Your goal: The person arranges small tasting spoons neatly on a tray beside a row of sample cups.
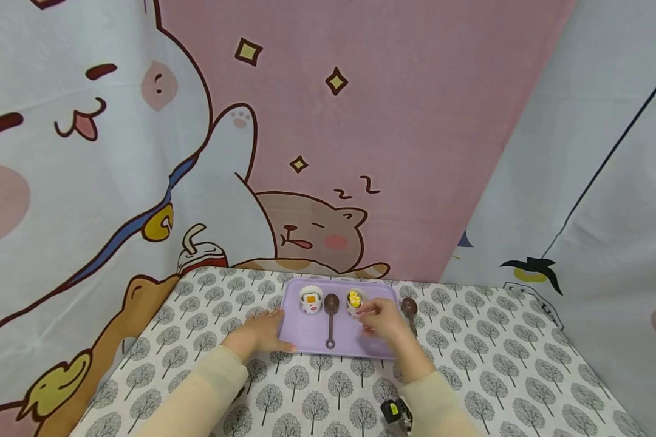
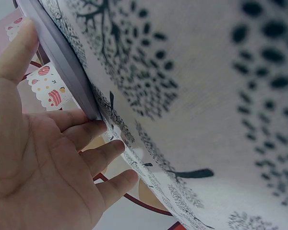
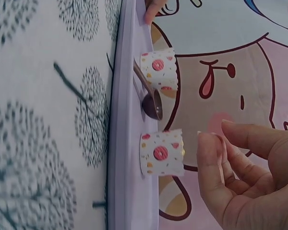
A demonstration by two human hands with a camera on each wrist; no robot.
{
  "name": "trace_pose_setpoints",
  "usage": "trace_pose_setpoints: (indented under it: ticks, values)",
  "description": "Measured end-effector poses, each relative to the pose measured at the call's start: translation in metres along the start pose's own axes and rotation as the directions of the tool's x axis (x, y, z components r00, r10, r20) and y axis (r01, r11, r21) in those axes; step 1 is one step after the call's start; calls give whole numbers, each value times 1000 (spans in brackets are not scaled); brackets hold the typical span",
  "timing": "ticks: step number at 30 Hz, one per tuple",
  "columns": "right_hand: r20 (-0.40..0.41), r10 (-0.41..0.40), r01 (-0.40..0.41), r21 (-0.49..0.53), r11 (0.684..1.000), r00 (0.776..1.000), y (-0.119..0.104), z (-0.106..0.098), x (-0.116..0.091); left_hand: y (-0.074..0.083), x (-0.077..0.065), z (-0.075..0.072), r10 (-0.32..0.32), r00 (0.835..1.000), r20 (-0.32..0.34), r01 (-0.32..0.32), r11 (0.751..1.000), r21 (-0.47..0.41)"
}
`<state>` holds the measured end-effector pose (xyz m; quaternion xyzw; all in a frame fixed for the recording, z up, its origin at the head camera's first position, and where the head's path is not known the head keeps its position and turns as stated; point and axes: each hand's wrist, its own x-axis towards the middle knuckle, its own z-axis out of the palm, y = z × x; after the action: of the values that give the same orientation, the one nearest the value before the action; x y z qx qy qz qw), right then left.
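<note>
One cup point(image 3: 161, 154) near right hand point(image 1: 384, 320)

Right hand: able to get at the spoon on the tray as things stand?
Probably yes: the right hand looks empty and nothing lies over the spoon. The right cup stands between the hand and the spoon's bowl, so the handle looks the freer way in.
</note>
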<state>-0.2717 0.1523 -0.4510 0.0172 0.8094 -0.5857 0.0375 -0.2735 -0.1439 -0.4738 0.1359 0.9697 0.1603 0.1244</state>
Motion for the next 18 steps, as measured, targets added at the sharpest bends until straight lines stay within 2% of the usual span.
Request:
trace_pose_setpoints:
  ticks: [12,18]
  values:
    - [-27,1,-1,-2,1000,1000,9,-26,2,0,2,2,4,1000,1,-4,1000,-2]
    - [-45,8,-10,-40,999,999,11,-37,1,1,0,1,1,1000,6,-1,1000,-3]
